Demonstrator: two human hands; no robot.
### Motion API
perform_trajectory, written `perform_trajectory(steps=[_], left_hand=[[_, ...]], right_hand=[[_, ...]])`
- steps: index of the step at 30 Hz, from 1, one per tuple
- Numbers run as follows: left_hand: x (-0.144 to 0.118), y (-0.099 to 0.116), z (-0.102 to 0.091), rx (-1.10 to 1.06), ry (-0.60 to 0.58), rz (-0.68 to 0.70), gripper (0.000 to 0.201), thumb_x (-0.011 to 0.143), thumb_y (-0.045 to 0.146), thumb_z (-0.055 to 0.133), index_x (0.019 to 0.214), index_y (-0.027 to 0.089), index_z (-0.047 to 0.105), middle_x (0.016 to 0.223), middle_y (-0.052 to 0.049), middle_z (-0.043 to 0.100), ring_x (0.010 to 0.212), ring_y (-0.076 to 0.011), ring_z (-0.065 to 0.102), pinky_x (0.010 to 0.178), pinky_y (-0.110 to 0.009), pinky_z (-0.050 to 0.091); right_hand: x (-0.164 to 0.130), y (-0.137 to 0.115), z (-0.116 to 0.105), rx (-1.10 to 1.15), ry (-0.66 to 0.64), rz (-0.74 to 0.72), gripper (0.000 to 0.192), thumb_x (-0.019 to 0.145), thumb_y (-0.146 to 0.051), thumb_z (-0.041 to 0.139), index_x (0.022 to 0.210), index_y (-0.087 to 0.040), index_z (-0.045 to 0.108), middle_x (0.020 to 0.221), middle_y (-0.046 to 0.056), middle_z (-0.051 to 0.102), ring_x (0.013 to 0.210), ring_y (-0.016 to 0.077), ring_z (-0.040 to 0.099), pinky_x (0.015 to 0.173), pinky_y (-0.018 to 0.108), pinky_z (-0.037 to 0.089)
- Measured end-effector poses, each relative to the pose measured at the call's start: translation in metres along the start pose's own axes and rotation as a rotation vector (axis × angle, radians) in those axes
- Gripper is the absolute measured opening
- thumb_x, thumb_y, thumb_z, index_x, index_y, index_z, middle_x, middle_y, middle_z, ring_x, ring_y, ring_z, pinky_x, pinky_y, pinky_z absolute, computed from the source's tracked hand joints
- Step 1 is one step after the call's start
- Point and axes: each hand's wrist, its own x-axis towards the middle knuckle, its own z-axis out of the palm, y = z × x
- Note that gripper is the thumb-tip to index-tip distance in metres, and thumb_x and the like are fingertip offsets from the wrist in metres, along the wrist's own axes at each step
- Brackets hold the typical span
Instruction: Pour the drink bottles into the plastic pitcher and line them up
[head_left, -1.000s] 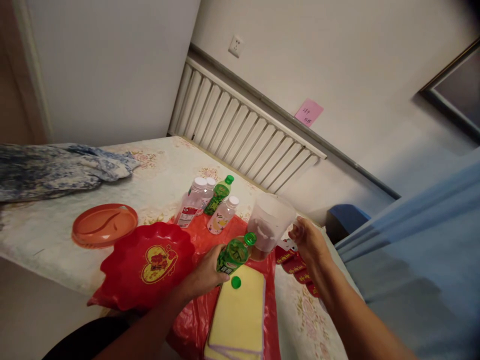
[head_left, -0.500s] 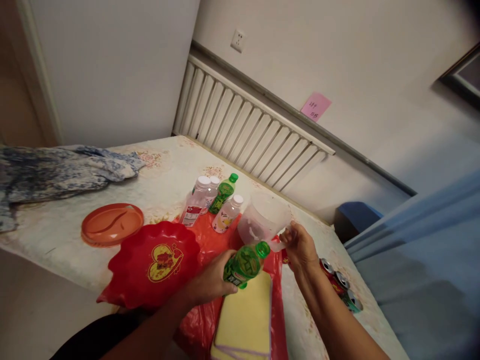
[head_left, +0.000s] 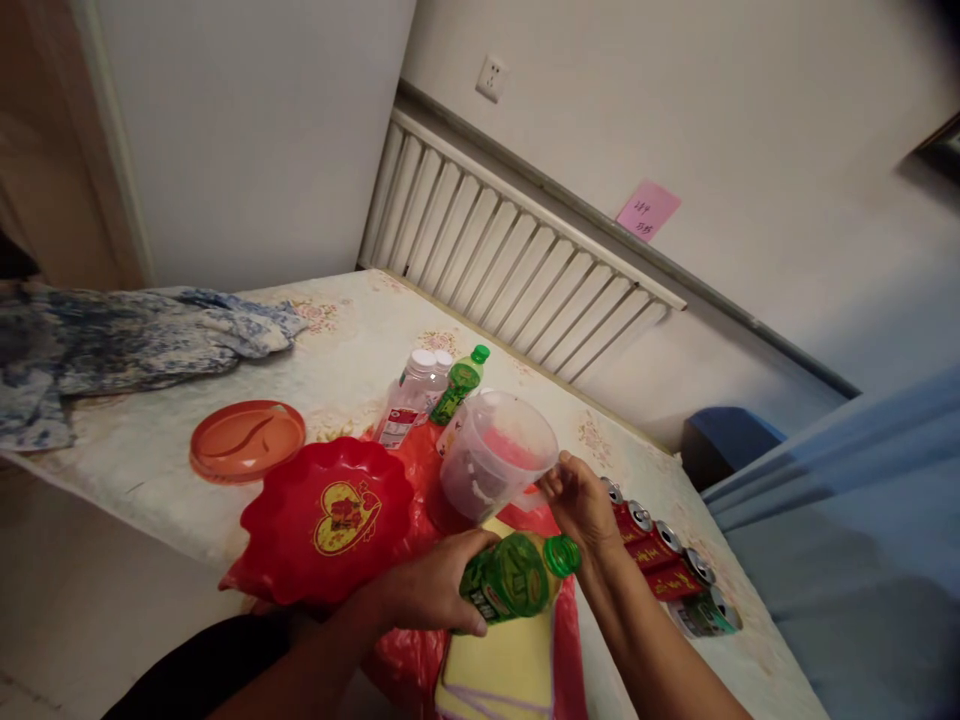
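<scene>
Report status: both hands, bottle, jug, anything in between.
Left hand grips green bottle, tipped sideways. Right hand holds clear jug by handle, lifted and tilted. Nothing between bottle and jug.

The pink paper sticky note [head_left: 648,210] on the wall bears handwriting too small to read. Labels on the green plastic bottle [head_left: 516,578] and red drink cans [head_left: 652,550] are blurred.

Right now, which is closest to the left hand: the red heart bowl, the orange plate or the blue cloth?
From the left hand, in the head view:
1. Red heart bowl, just left of it.
2. Orange plate, farther left on the table.
3. Blue cloth, at the far left edge.
</scene>
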Motion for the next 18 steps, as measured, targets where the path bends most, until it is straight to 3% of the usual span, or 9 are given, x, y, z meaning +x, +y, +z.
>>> perform_trajectory(steps=[7,14,18], left_hand=[[-0.001,-0.004,0.002,0.072,-0.041,-0.051,0.076,0.053,0.021,0.082,0.124,0.021,0.054,0.119,-0.005,0.062,0.109,-0.0292,0.059,0.093,-0.038,0.047],[0.000,-0.005,0.003,0.082,-0.047,-0.047,0.071,0.053,0.020,0.082,0.119,0.020,0.057,0.117,-0.006,0.063,0.109,-0.0294,0.059,0.093,-0.038,0.047],[0.001,-0.005,0.001,0.066,-0.035,-0.044,0.072,0.053,0.019,0.081,0.120,0.019,0.057,0.118,-0.006,0.062,0.109,-0.0285,0.059,0.093,-0.037,0.047]], right_hand=[[-0.002,0.016,0.010,-0.006,-0.087,0.017,0.032,0.072,-0.036,0.068,0.051,-0.020,0.050,0.048,-0.007,0.037,0.047,0.0092,0.032,0.050,0.026,0.031],[-0.006,0.032,0.006,-0.013,-0.105,-0.025,0.034,0.072,-0.038,0.069,0.050,-0.021,0.049,0.049,-0.007,0.037,0.047,0.0095,0.033,0.050,0.025,0.031],[-0.006,0.038,-0.008,-0.039,-0.084,-0.037,0.033,0.074,-0.051,0.067,0.063,-0.021,0.063,0.057,-0.003,0.055,0.056,0.0138,0.049,0.058,0.028,0.041]])
